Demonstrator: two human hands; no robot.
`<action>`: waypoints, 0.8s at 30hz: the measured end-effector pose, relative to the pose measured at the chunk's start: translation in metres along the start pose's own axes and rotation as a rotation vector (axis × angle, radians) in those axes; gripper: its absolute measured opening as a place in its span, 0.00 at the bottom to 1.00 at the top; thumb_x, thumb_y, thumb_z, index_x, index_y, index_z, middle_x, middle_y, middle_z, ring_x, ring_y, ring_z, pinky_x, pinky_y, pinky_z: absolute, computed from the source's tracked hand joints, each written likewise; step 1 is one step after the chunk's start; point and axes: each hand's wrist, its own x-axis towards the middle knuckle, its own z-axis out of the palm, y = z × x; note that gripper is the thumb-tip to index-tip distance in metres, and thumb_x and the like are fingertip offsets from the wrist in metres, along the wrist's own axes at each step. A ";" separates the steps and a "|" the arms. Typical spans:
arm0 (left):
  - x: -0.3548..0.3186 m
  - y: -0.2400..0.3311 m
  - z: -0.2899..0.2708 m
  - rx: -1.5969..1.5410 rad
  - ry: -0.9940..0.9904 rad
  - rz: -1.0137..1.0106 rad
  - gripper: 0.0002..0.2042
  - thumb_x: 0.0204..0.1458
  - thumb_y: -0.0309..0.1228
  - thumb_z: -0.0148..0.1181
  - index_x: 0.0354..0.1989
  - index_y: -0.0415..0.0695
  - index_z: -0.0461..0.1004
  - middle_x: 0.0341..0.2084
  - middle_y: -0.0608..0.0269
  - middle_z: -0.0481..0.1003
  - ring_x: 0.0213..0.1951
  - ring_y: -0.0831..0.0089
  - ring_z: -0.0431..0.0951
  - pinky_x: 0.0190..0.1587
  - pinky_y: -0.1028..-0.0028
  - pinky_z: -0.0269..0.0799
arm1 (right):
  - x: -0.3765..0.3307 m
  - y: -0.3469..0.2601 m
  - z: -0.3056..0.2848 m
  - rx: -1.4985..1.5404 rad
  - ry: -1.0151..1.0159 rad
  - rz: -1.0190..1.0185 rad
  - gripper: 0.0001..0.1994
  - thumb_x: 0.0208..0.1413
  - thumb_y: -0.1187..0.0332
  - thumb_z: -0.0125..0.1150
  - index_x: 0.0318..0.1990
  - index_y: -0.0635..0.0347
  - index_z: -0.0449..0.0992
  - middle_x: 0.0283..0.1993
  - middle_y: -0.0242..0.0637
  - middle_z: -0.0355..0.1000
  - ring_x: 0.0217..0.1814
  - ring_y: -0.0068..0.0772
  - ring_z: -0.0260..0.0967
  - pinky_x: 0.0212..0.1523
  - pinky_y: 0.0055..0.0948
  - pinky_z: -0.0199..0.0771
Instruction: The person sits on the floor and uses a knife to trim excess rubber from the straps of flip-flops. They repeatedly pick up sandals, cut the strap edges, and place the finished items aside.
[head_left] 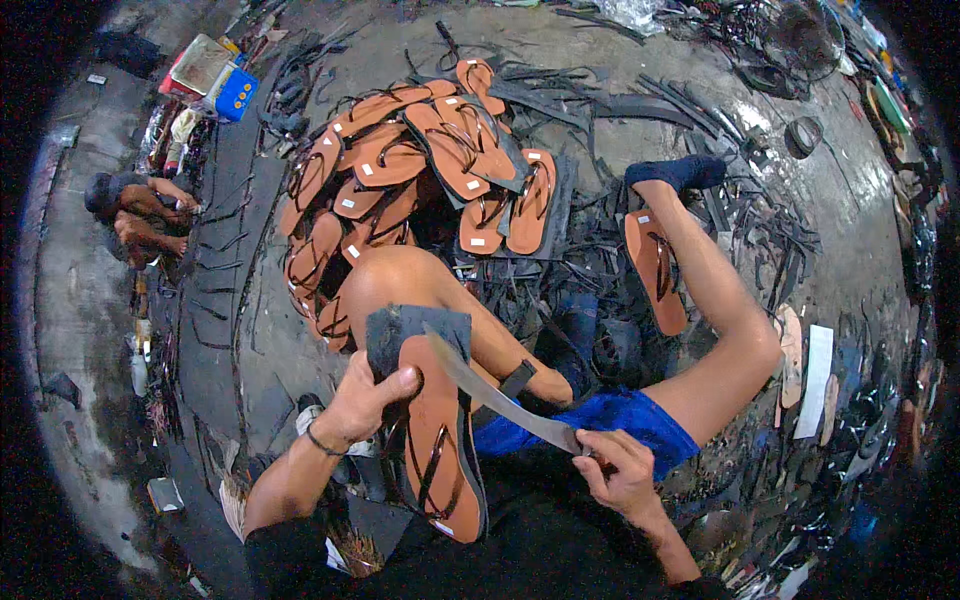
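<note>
My left hand (352, 402) is closed around the side of a tan flip-flop (428, 400), its thumb lying on the footbed. The flip-flop has dark straps and a small white label at its lower end. A squarish piece of black rubber (392, 332) sticks out past its upper end. My right hand (622, 478) grips the handle end of a long curved knife (510, 410). The blade reaches up and left across the flip-flop's right side, its tip over the upper end near the rubber. Whether the edge touches the rubber, I cannot tell.
A large pile of tan flip-flops (385, 160) lies beyond my bent knee. A single flip-flop (652, 275) rests by my right leg. Black rubber scraps (650, 108) litter the floor. A blue and red box (228, 92) stands far left, and another person (145, 218) crouches below it.
</note>
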 end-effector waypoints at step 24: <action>0.020 0.054 0.042 0.432 -0.400 -0.061 0.22 0.44 0.31 0.72 0.48 0.38 0.74 0.44 0.60 0.76 0.47 0.71 0.73 0.55 0.68 0.66 | 0.163 -0.072 -0.081 -0.006 -0.646 -0.098 0.14 0.56 0.61 0.59 0.46 0.58 0.76 0.27 0.45 0.75 0.24 0.54 0.72 0.27 0.45 0.75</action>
